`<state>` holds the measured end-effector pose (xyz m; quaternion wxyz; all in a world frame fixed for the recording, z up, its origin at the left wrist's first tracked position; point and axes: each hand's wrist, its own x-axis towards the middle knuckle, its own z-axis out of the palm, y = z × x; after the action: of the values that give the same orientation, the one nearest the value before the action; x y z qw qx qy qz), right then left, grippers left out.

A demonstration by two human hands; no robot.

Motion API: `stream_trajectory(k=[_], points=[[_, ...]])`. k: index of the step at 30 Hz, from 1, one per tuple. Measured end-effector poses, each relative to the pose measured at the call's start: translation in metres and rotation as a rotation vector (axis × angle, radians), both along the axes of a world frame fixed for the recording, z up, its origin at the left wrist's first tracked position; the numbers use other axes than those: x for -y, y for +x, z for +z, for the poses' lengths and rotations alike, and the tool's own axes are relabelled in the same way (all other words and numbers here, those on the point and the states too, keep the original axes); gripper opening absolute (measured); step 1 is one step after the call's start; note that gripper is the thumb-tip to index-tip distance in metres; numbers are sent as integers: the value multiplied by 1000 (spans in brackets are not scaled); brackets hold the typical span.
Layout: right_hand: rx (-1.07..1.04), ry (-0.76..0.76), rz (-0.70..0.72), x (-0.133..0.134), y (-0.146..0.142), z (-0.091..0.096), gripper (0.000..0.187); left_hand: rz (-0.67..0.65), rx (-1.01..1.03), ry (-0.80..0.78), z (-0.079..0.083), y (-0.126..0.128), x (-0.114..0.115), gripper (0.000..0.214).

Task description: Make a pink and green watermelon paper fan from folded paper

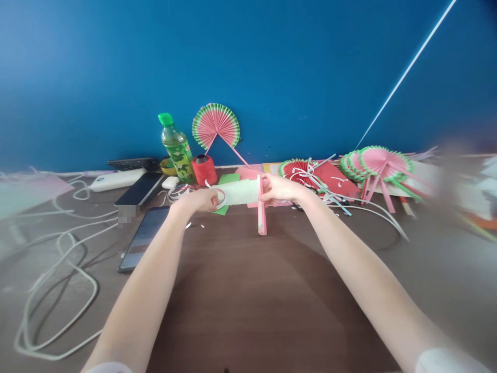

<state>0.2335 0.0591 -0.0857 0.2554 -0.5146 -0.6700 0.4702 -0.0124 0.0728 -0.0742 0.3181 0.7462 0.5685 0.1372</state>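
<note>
Hands (202, 199) gripping paper (240, 191), bottle (177, 147) holding green drink

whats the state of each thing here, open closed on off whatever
left hand: closed on tape roll
right hand: closed on folded fan
white strip: pulled out between the hands
green bottle: upright, cap on
red thread spool: standing upright
wall fan: spread open, leaning on the blue wall
tablet: lying flat, screen dark
white cable: loose, in loops

From the folded strip (262, 215), bottle (177, 150) and spool (204, 169) stand at ten o'clock. Paper fans (378, 163) lie at two o'clock.
</note>
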Motion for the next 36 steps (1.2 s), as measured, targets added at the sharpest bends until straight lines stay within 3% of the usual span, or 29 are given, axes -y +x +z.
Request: stream_trajectory(k=[3, 6, 10, 13, 16, 23, 36], points=[[190, 106, -60, -2, 3, -2, 56, -64, -184, 32, 8, 0, -1, 11], [308, 298, -168, -1, 3, 1, 57, -92, -73, 26, 20, 3, 4, 20], [101, 511, -136, 7, -7, 13, 21, -152, 168, -17, 31, 14, 16, 19], [-59, 646, -32, 16, -18, 24, 11, -193, 316, -9, 35, 24, 25, 16], [-126, 693, 41, 23, -25, 29, 17, -210, 406, 9, 38, 32, 31, 17], [-116, 775, 44, 25, -30, 27, 22, -216, 459, 8, 40, 40, 35, 18], [-287, 610, 75, 27, -32, 26, 9, -239, 608, -4, 29, 41, 29, 19]])
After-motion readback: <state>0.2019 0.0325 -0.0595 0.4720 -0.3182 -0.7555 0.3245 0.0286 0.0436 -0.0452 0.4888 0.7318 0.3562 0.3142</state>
